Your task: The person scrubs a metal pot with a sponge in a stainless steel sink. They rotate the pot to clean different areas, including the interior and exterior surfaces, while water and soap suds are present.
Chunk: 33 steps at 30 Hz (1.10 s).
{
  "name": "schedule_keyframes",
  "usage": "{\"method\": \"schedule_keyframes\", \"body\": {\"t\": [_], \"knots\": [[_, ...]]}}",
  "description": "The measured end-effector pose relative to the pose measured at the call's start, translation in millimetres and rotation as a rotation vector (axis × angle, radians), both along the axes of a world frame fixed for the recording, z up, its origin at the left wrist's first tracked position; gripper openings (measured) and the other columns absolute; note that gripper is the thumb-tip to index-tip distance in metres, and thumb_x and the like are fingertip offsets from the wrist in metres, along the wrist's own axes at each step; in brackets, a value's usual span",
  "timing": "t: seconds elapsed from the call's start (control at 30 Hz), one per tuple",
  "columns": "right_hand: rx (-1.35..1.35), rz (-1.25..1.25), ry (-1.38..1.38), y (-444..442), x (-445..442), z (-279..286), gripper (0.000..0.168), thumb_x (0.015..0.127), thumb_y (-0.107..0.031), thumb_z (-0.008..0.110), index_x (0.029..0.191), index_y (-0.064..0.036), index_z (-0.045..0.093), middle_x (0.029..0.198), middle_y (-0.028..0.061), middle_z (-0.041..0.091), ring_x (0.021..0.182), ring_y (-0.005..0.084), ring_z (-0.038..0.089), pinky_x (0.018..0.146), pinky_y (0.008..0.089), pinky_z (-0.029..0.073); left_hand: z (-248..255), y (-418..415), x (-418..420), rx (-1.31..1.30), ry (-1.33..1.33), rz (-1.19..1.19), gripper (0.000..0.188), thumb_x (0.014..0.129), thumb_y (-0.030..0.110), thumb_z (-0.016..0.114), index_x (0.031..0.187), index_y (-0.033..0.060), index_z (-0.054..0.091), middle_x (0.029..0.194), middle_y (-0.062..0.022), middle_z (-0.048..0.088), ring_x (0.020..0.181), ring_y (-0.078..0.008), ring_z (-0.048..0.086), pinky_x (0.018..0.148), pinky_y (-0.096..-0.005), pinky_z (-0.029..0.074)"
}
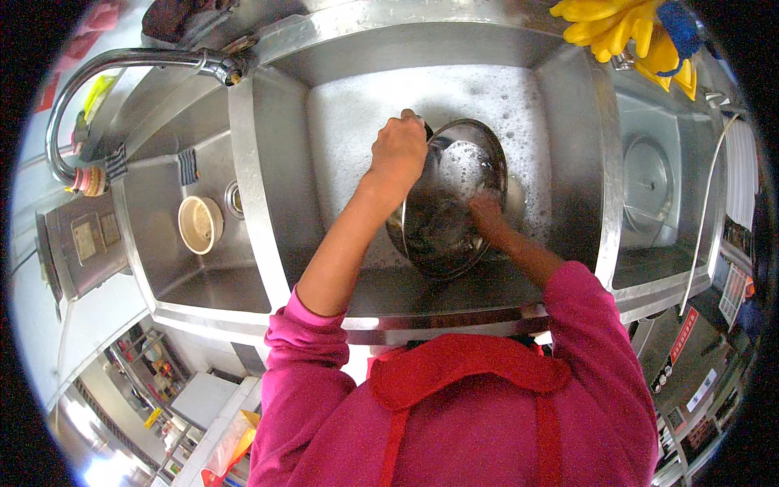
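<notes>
My left hand (400, 146) is closed around the dark handle of a round metal pan (450, 243), holding it tilted in the middle basin of a stainless steel sink. My right hand (486, 210) is inside the pan, against its inner wall; its fingers are blurred, and I cannot tell whether they hold anything. Some foam and water lie in the pan. Below and around it, white suds (359, 97) cover the water in the basin. A pale rounded thing (516, 198) shows partly behind the pan's right side.
In the left basin stand a cream strainer bowl (201, 225) and a drain (234, 199), with a striped cloth (188, 167) nearby. A curved chrome faucet (134, 58) arches at upper left. Yellow rubber gloves (608, 27) hang at upper right, above the right basin (666, 255). A pale hose (706, 213) crosses that side.
</notes>
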State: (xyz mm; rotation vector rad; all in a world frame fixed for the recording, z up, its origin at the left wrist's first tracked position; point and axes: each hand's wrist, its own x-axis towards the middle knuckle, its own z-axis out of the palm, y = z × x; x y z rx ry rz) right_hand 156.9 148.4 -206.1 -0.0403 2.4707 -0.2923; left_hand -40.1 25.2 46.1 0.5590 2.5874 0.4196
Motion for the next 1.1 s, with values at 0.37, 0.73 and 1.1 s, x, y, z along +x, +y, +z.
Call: {"method": "schedule_keyframes", "body": {"t": [0.37, 0.73, 1.1], "knots": [[-0.262, 0.079, 0.197, 11.2, 26.6, 26.1, 0.031, 0.059, -0.007, 0.061, 0.089, -0.003, 0.054, 0.081, 0.0175, 0.054, 0.071, 0.0343, 0.053, 0.063, 0.0441, 0.044, -0.5, 0.0, 0.0, -0.015, -0.004, 0.009, 0.022, 0.081, 0.012, 0.041, 0.088, -0.0069, 0.047, 0.08, -0.0245, 0.055, 0.078, -0.0382, 0.057, 0.066, -0.0434, 0.048], [-0.082, 0.141, 0.167, 56.3, 7.1, 19.2, 0.035, 0.067, -0.003, 0.05, 0.102, -0.004, 0.051, 0.098, 0.0165, 0.05, 0.085, 0.0318, 0.05, 0.072, 0.0413, 0.043, 11.4, 0.1, 5.4, 0.091, 0.061, -0.07, 0.03, 0.084, 0.021, 0.041, 0.081, -0.0074, 0.049, 0.066, -0.0274, 0.054, 0.064, -0.0422, 0.055, 0.057, -0.0455, 0.048], [-0.291, -0.244, 0.446, 49.7, 4.3, 72.7, 0.027, 0.063, 0.002, 0.052, 0.089, -0.005, 0.051, 0.095, 0.0133, 0.049, 0.087, 0.0325, 0.047, 0.069, 0.0409, 0.041, 10.4, -1.8, 1.1, 0.048, -0.003, -0.04, 0.027, 0.075, 0.016, 0.047, 0.085, -0.0092, 0.048, 0.074, -0.0249, 0.055, 0.073, -0.0386, 0.057, 0.063, -0.0423, 0.048]]}}
